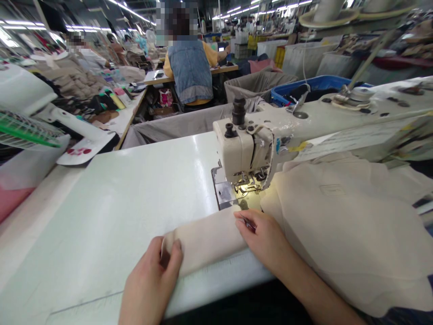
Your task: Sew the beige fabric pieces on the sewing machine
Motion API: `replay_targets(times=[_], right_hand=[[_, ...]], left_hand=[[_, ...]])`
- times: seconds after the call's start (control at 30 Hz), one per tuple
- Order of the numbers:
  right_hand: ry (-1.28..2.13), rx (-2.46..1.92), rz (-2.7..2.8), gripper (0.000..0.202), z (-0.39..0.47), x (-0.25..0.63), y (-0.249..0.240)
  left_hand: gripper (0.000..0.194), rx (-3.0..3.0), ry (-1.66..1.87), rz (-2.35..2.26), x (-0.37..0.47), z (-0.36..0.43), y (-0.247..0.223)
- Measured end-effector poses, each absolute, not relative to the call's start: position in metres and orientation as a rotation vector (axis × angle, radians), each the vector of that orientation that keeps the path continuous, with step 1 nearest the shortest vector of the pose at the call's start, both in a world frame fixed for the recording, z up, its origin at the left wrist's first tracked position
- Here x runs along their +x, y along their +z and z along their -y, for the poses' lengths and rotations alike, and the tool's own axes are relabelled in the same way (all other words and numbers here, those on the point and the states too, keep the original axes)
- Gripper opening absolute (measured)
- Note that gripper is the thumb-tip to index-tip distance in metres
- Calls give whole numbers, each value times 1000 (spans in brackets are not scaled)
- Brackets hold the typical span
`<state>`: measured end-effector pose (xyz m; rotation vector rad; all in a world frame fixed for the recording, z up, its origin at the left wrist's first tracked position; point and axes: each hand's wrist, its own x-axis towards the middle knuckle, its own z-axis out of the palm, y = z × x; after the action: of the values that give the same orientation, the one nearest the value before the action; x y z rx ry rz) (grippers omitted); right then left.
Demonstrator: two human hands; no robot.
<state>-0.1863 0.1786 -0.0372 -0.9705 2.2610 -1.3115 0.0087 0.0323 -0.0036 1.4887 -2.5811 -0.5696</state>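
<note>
A folded beige fabric piece point(206, 241) lies near the front edge of the sewing table, stretched between my two hands. Its left end is pinched between the thumb and fingers of my left hand point(152, 271). At the other end, my right hand point(267, 239) has its fingertips closed at the fabric's upper right corner. A small dark metal tool point(248, 222) sticks out within those fingers; its kind is mostly hidden. Just beyond the right hand stands the sewing machine head point(238, 151), its lamp lighting the needle plate point(226, 192). The fabric's corner is just short of the needle area.
Beige fabric pieces point(341, 225) are heaped right of the machine, beside my right forearm. A white desk fan point(27, 90) stands at the left. Behind the table are a grey cloth bin point(189, 124), a blue tub point(314, 83) and a seated person in a denim vest point(191, 67).
</note>
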Motion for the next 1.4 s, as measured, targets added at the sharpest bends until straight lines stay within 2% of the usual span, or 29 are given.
replay_targets(times=[0.37,0.47,0.57,0.83,1.4], right_hand=[[-1162,-993,-2321,25,-178,-189,-35],[-1018,-1154,-2459,22,-182,-189,-33],[-905,-1411,-2629,27,-186,-188,-35],[-959,-1725,-2617,31,-189,-190,-44],[-970,-1707,-2612,28,-191,-192,-48]], left_hand=[[35,1465,-592,2578,6,-32,-3],[37,1453,-634,2531,4,-32,2],[31,1475,-636,2512,4,-29,4],[27,1452,-631,2570,8,-24,-2],[27,1450,-574,2610,8,-23,-7]])
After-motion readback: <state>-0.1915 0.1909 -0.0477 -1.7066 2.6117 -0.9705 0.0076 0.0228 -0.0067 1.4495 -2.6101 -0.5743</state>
